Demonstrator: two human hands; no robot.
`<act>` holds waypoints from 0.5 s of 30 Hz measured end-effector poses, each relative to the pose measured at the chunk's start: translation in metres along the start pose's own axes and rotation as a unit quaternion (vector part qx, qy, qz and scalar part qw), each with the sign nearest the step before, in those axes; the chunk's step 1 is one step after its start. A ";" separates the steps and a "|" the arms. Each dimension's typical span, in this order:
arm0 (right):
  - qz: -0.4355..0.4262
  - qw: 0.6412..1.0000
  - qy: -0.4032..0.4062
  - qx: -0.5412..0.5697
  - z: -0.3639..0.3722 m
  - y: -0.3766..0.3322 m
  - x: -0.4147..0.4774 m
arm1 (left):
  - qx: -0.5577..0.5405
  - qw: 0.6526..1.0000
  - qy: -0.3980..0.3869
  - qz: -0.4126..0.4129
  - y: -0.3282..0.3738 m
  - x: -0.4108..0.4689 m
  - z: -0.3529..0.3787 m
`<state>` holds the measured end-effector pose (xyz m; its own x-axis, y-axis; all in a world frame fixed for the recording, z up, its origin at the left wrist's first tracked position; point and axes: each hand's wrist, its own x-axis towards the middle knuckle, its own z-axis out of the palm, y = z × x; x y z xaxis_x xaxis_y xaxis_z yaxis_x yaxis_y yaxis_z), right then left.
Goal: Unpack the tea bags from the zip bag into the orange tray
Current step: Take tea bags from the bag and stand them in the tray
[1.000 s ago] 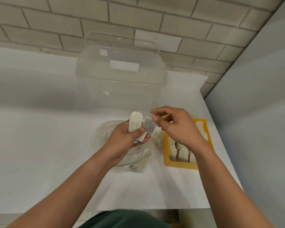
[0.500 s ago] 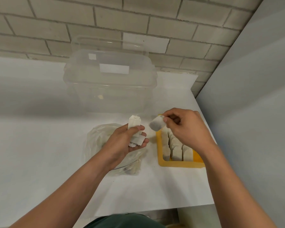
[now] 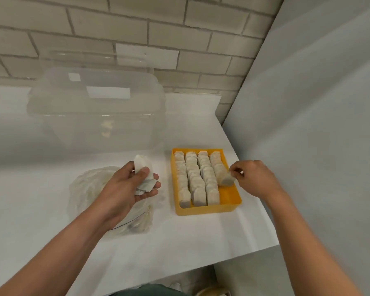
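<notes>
Tabletop (image 3: 201,231), white-labelled box (image 3: 94,116), right hand (image 3: 254,178) pinching tea bag (image 3: 226,180) in orange tray (image 3: 207,209), left hand (image 3: 124,186) gripping bags (image 3: 142,166)

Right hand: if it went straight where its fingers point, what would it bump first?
Probably the rightmost row of tea bags in the orange tray: the right hand, pinching one tea bag, points left toward it.

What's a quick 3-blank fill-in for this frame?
The orange tray holds ___ rows of tea bags.
The right hand pinches a tea bag at the near end of the ___ row.
The left hand holds spare bags over the zip bag, which lies ___ of the tray.
Missing: four; rightmost; left.
</notes>
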<state>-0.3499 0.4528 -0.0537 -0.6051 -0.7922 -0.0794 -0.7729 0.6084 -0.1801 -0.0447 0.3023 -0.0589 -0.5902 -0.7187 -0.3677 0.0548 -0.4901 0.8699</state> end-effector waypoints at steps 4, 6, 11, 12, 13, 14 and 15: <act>-0.018 0.998 -0.021 -0.052 0.015 -0.001 0.001 | -0.033 0.999 -0.003 -0.021 0.001 0.001 0.005; -0.033 0.996 -0.012 -0.077 0.020 -0.004 0.003 | -0.042 0.999 -0.003 -0.028 0.002 0.001 0.006; -0.053 0.990 0.009 -0.128 0.031 -0.005 0.009 | -0.026 0.999 0.000 -0.023 0.000 -0.001 0.004; -0.054 0.989 0.013 -0.136 0.033 -0.005 0.010 | -0.026 0.999 0.001 -0.023 -0.001 -0.001 0.004; -0.054 0.988 0.016 -0.141 0.035 -0.004 0.011 | -0.025 0.999 0.003 -0.022 -0.001 -0.001 0.003; -0.054 0.989 0.018 -0.139 0.037 -0.003 0.012 | -0.024 1.000 0.005 -0.020 -0.001 -0.001 0.003; -0.052 0.990 0.021 -0.130 0.038 -0.002 0.012 | -0.023 1.000 0.005 -0.019 -0.001 -0.001 0.003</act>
<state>-0.3480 0.4400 -0.0916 -0.5225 -0.8521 -0.0317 -0.8514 0.5193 0.0740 -0.0461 0.3047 -0.0581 -0.5841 -0.7041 -0.4039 0.0693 -0.5390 0.8394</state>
